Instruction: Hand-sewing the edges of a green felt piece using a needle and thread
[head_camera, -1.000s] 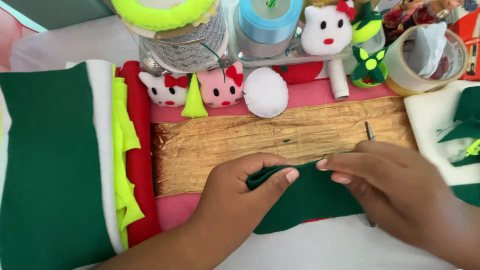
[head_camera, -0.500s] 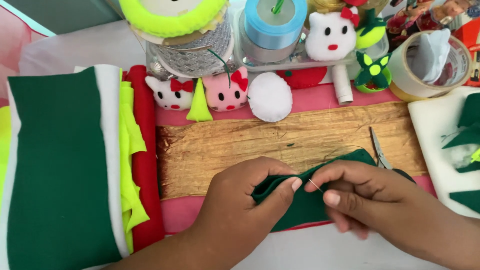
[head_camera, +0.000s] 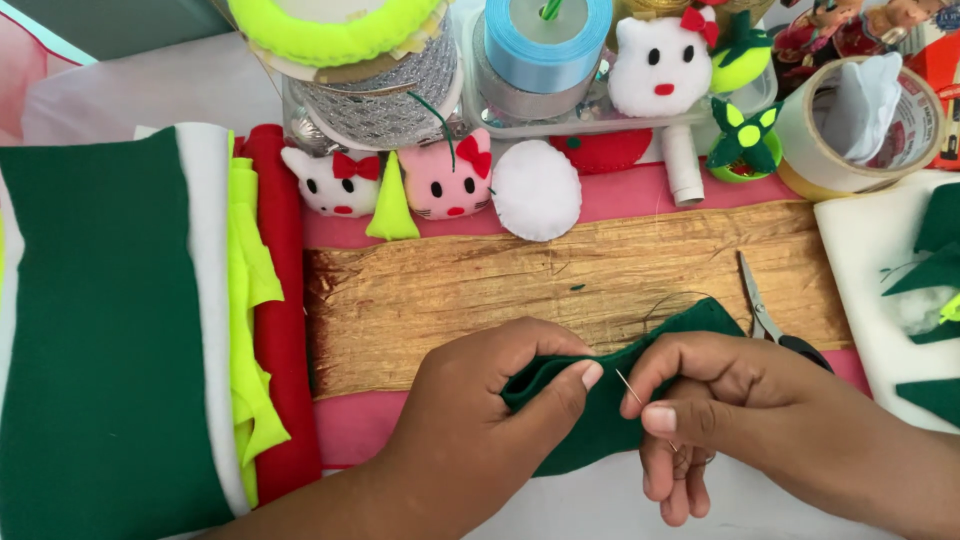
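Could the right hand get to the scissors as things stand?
Probably yes: the scissors lie uncovered on the gold mat just beyond the right hand, but that hand is pinching a needle at the green felt.

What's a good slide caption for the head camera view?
Left hand pinches folded green felt while right hand holds a needle over a golden mat, scissors nearby.

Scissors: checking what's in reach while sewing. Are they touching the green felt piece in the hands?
Cannot tell. In the head view the scissors lie right beside the green felt piece, whose edge and the right hand hide any gap.
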